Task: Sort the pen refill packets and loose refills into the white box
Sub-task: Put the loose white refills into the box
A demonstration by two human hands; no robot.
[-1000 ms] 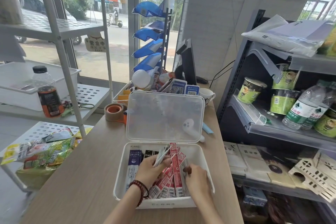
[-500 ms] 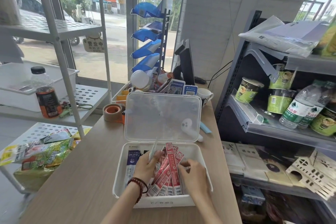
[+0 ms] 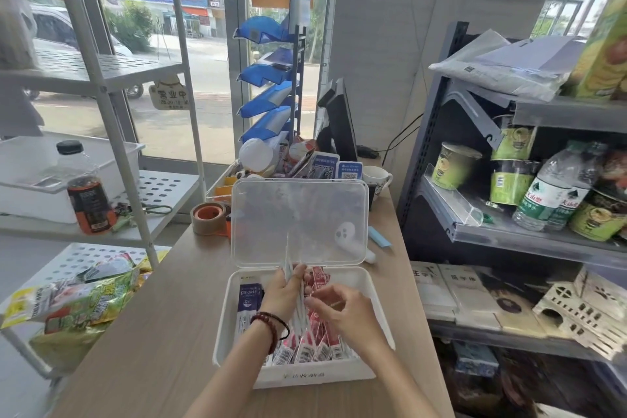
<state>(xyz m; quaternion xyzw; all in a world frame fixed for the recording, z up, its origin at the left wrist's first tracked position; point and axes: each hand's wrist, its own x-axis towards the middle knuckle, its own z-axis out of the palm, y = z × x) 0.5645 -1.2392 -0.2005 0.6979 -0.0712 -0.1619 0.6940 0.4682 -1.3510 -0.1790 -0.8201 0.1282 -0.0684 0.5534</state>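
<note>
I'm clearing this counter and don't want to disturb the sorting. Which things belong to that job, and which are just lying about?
Job: white box; red refill packets; purple packet; loose refills, held in the left hand.
Lying about: tape roll; drink bottle; mug; snack bags.

- Brown tape roll point(image 3: 207, 222) sits on the wooden surface point(image 3: 152, 332).
- White mug point(image 3: 376, 176) at the far end, beside a dark monitor point(image 3: 339, 122).
- Water bottles point(image 3: 549, 193) stand on the grey shelf point(image 3: 509, 234), right.
- Dark drink bottle point(image 3: 89, 193), left rack point(image 3: 163, 187).
</note>
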